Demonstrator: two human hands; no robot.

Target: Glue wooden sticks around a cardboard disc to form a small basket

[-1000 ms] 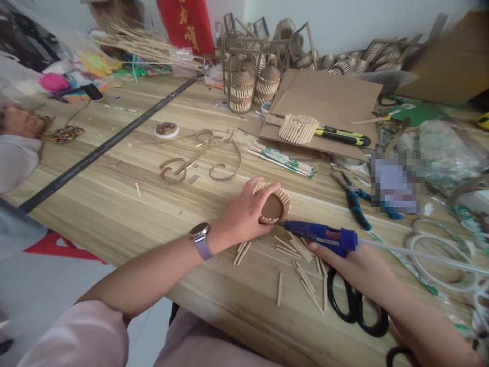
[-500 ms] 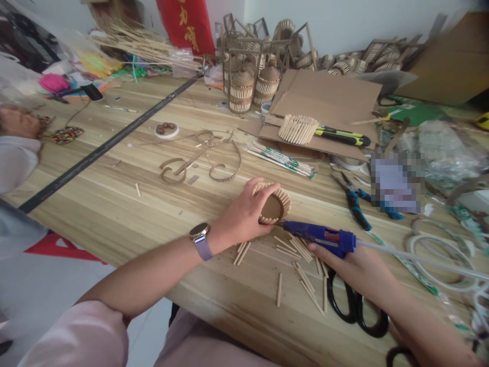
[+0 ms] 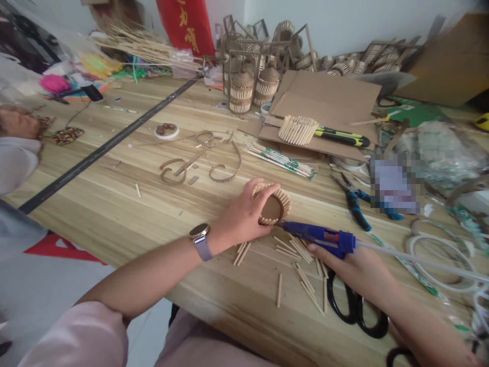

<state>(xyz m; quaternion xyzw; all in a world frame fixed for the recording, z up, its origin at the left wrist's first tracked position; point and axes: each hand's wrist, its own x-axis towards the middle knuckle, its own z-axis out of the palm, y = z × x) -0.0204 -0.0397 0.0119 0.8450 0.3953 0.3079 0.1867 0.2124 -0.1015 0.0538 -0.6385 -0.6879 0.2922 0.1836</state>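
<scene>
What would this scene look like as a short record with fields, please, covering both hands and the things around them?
Left hand: fingers around a round stick-walled piece
Right hand: holding a blue glue gun
Gun tip: at the piece's near edge; contact unclear
Near the hands: loose sticks, black-handled scissors
Right side: blue-handled pliers
Beyond: cardboard bearing a stick bundle and a yellow-black cutter
Left edge: another person's sleeve
</scene>
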